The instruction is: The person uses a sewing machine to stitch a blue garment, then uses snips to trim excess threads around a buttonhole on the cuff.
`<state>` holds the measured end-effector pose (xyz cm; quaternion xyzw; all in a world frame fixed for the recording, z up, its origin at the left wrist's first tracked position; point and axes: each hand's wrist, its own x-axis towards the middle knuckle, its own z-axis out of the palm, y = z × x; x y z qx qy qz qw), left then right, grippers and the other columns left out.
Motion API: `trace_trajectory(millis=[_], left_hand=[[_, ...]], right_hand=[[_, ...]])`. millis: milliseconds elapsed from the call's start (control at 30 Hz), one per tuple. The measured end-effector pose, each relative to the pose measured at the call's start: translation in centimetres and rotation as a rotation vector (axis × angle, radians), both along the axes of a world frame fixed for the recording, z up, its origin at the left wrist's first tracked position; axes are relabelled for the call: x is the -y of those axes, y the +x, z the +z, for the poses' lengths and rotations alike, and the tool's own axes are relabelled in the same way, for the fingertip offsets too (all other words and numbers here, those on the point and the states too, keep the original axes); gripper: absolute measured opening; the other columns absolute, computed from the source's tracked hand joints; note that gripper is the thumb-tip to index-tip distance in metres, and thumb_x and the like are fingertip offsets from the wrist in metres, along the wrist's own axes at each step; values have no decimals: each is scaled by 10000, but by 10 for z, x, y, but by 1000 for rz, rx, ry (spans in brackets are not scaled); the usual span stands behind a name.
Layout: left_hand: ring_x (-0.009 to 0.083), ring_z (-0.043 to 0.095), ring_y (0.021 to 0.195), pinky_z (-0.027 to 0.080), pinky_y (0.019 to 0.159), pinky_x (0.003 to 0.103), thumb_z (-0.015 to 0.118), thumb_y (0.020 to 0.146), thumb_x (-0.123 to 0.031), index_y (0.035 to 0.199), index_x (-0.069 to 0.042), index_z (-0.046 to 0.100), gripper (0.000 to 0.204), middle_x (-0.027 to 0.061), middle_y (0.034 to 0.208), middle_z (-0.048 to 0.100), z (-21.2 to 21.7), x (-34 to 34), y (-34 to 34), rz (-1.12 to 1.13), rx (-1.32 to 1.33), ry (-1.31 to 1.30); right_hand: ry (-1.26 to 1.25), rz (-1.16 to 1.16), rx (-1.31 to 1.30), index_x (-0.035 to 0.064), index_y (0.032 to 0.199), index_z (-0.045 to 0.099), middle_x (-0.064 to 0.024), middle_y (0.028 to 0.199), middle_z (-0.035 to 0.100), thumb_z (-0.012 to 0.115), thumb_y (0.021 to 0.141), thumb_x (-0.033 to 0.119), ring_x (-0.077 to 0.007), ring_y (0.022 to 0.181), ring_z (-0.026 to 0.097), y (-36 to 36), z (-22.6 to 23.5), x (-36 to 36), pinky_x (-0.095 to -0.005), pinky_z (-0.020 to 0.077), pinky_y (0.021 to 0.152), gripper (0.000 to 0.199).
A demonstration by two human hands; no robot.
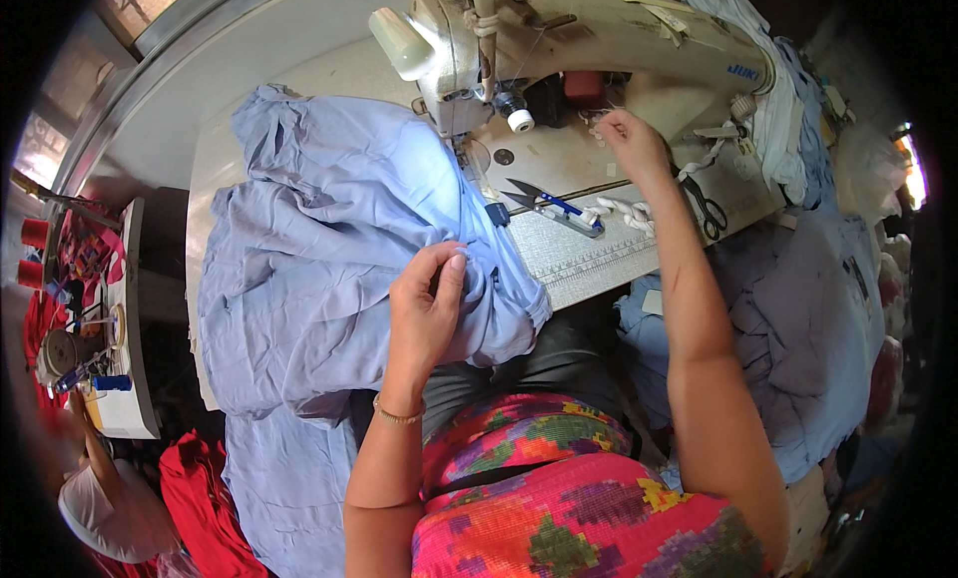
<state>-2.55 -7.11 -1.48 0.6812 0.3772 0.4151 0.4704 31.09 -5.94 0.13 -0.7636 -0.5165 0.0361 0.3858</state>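
Light blue fabric (pixel 319 219) lies bunched over the left of the sewing table and hangs off its front edge. My left hand (pixel 427 296) pinches a fold of it near the table edge, thumb against fingers. Beyond it stands an industrial sewing machine (pixel 639 29), the fabric's edge reaching close to its needle area. My right hand (pixel 633 144) is under the machine's arm, fingers closed together above small whitish bits (pixel 601 129). Whatever it holds is too small to make out. Between the hands lie blue-handled thread snips (pixel 547 199) on the machine bed.
White twisted cord (pixel 631 215) and black-handled scissors (pixel 709 214) lie right of the snips. A ruler scale (pixel 589 264) runs along the table's front edge. Piled blue and grey garments (pixel 788 318) sit at right. At left, a side table (pixel 135 378) holds thread spools; a person sits below it.
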Motion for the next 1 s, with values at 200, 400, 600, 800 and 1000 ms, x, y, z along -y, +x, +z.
trace_trajectory(millis=[200, 400, 600, 800, 1000], left_hand=[[77, 548, 649, 459, 604, 213, 506, 949, -81, 992, 41, 604, 162, 65, 946, 629, 3, -1, 1, -60, 110, -125], [74, 544, 666, 466, 623, 213, 470, 962, -71, 999, 41, 586, 165, 54, 987, 598, -1, -1, -7, -48, 182, -176], [68, 523, 709, 454, 652, 209, 477, 952, -47, 1024, 19, 561, 130, 26, 924, 549, -5, 0, -7, 4, 276, -105], [78, 528, 779, 454, 704, 216, 577, 895, -44, 1027, 5, 534, 147, 8, 870, 531, -1, 25, -26, 85, 169, -75], [372, 370, 1266, 252, 1046, 528, 762, 623, -516, 1403, 58, 211, 1114, 257, 1394, 339, -4, 61, -45, 125, -753, 550]], right_hand=[[-197, -150, 249, 99, 986, 632, -118, 850, 671, 587, 840, 187, -286, 818, 645, 30, -8, 1, -365, 489, 726, 176], [-101, 472, -509, 75, 1234, 504, -141, 1095, 603, 671, 825, 189, -265, 884, 624, -130, 26, 44, -346, 490, 755, 457], [-154, 625, -498, 33, 1195, 527, -20, 1005, 605, 688, 809, 112, -97, 908, 573, -197, 16, 50, -274, 477, 772, 425], [-25, 677, -1086, 11, 1118, 572, -5, 998, 595, 621, 855, 21, -56, 891, 539, -187, -7, 39, -209, 448, 809, 268], [117, 673, -1398, 13, 1125, 550, 6, 983, 592, 611, 876, 26, -41, 864, 548, -191, -4, 30, -193, 452, 785, 257]])
